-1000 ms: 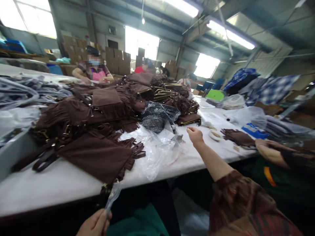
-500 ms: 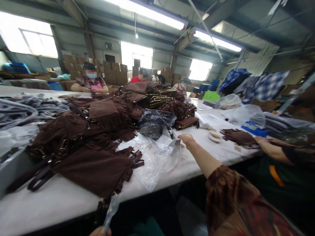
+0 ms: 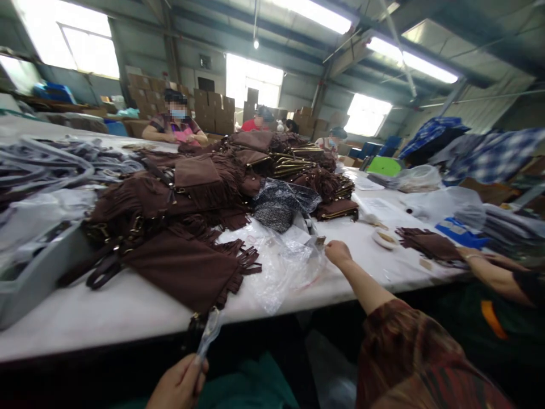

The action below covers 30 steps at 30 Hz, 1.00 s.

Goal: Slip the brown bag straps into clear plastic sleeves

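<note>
My left hand, low in the picture, is closed on a clear plastic-wrapped strap. That strap hangs at the metal clasp on the lower corner of a brown fringed bag, which lies flat at the table edge. My right hand is stretched out over the table with its fingers closed. A small brown tag shows right at its fingertips; whether it is gripped I cannot tell. Crumpled clear plastic bags lie left of this hand, below a black-and-white speckled bundle in plastic.
A heap of brown fringed bags rises behind. On the left are a grey bin and grey-wrapped straps. To the right, a tape roll lies near a co-worker's hand at another brown bag. People sit opposite.
The view has shifted, so the table sits higher and further right. More of my left hand shows, still on the strap. My right hand has drawn slightly back, its fingers more curled.
</note>
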### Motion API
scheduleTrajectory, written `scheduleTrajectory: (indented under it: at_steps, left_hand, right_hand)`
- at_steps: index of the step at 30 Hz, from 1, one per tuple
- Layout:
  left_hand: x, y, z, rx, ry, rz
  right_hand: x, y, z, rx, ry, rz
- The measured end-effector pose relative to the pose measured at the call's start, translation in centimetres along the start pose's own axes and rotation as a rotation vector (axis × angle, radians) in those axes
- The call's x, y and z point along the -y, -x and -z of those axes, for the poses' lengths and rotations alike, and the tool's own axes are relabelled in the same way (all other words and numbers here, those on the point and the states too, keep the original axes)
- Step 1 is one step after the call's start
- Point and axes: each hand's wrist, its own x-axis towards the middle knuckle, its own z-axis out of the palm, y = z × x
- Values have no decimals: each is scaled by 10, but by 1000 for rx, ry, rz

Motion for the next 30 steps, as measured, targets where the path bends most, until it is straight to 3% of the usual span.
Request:
scheduleTrajectory:
  at_steps: [3,5,7,11,13,15,20,30]
  left_hand:
    - [-12,13,-1,1,-20,-26]
    - [-19,18,0,-32,-43,-36]
    - [-24,21,0,-40,-115,-62]
    - [-25,25,0,-100,-283,-196]
    - [-24,28,0,-117,-353,-252]
    - [-22,30,0,-131,-407,-292]
    - [-19,30,2,-159,-475,-353]
    - [-14,30,0,-203,-759,-430]
  right_hand:
    - [5,29,7,-49,63,167]
    - [14,63,2,-83,-1,427]
    - [30,109,-11,111,-168,599]
    - [70,214,-53,735,-413,626]
    - [86,254,-77,916,-480,575]
    - [97,279,-99,1012,-512,518]
    - [102,291,-130,1021,-446,402]
    - [100,292,-133,985,-346,284]
